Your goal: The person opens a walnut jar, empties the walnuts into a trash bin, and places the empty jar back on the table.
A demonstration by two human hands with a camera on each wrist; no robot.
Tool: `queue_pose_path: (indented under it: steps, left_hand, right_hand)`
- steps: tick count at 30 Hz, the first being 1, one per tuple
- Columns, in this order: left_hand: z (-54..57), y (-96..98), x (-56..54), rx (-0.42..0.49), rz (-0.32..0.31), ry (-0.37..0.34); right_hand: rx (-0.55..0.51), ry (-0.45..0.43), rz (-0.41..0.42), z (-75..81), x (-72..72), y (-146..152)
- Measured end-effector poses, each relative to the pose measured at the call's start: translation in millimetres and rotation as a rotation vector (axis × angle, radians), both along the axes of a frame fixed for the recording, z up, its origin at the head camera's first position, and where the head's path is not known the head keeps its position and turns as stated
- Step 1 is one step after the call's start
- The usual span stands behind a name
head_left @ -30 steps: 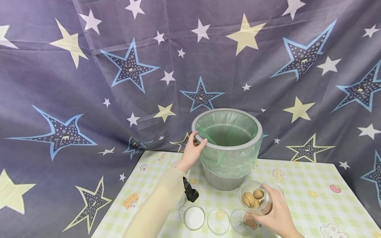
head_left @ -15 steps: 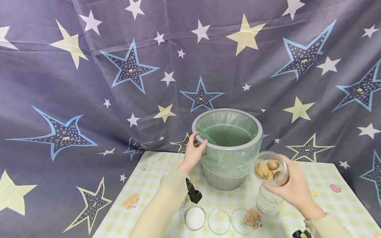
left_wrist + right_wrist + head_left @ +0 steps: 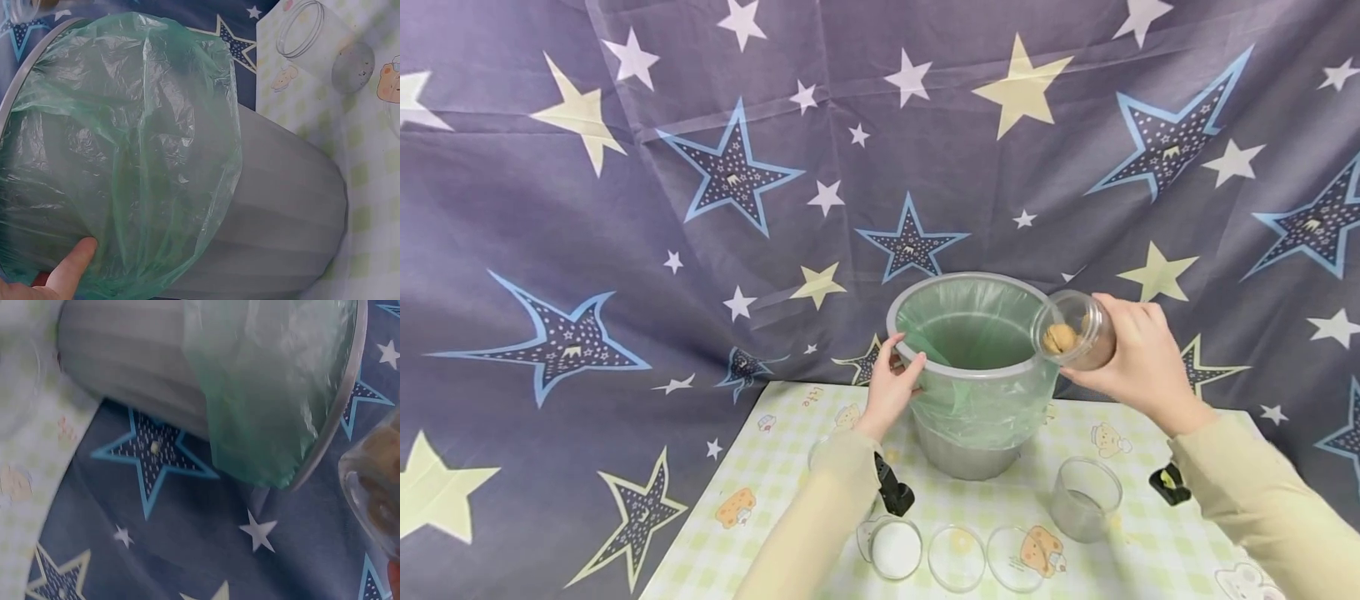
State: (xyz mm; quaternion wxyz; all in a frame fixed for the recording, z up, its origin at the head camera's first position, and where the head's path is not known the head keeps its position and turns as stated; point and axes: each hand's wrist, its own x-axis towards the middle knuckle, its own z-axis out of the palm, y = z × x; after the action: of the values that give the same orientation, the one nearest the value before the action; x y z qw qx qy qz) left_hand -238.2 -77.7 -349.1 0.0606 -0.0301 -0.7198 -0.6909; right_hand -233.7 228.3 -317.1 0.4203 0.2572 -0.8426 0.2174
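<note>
A grey trash can [image 3: 973, 462] stands on the table, lined with a green plastic bag [image 3: 985, 408] folded over its rim. My left hand [image 3: 891, 387] grips the can's left side at the rim; in the left wrist view its thumb [image 3: 78, 259] lies against the bag. My right hand [image 3: 1138, 354] holds a clear jar [image 3: 1093, 337] by its side, raised to the can's right rim and tilted toward the opening. Walnuts [image 3: 1060, 337] sit inside the jar, also seen at the edge of the right wrist view. The can's bottom is hidden from sight.
Another clear jar [image 3: 1086, 500] stands at the can's front right. Along the front lie a white-filled round lid [image 3: 896, 550] and two clear discs, one a clear lid [image 3: 957, 558]. A further clear container is mostly behind my left sleeve [image 3: 820, 508]. A star-patterned cloth [image 3: 775, 267] hangs behind.
My right hand has lifted the jar of walnuts from near the table up to the can's right rim and tipped it leftward. The left hand has stayed on the rim.
</note>
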Motion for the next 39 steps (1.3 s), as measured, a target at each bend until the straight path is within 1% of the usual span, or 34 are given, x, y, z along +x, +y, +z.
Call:
queue_pose_path:
  steps: [2,4,7,11,14,19,23,27,34,39]
  left_hand:
    - [-0.5,0.8,0.5,0.0,0.008,0.004]
    - [-2.3,1.3,-1.3,0.0,0.014,0.005]
    - [-11.2,0.0,-9.8,0.009,0.018,0.007]
    - [-25.9,-2.6,-21.5,0.02,0.029,0.009]
    - [-29.9,-2.3,-23.3,0.02,0.039,0.015]
    - [-31.1,-1.5,-23.0,0.026,0.045,0.019]
    - [-30.7,-1.5,-22.4,0.024,0.049,0.01]
    - [-30.9,-2.0,-23.3,0.025,0.051,0.015]
    - [-33.4,-2.3,-25.4,0.036,0.047,0.013]
    - [-33.9,-1.9,-25.8,0.046,0.044,0.01]
  right_hand:
    - [0.034,0.009,-0.023,6.2,-4.8,-0.9]
    - [0.065,0.011,-0.048,11.5,-8.4,-1.6]
    - [0.133,0.011,-0.075,18.0,-13.6,-3.0]
    - [0.233,0.009,-0.082,25.2,-20.7,-5.0]
    - [0.288,0.04,-0.063,29.9,-25.3,-5.2]
    - [0.356,0.129,-0.025,35.7,-30.9,-7.5]
    - [0.408,0.166,-0.011,38.8,-33.4,-9.9]
    - [0.434,0.18,-0.007,40.8,-34.2,-11.9]
    - [0.46,0.163,-0.014,41.5,-35.4,-15.5]
    - [0.477,0.189,-0.008,41.9,-36.5,-16.0]
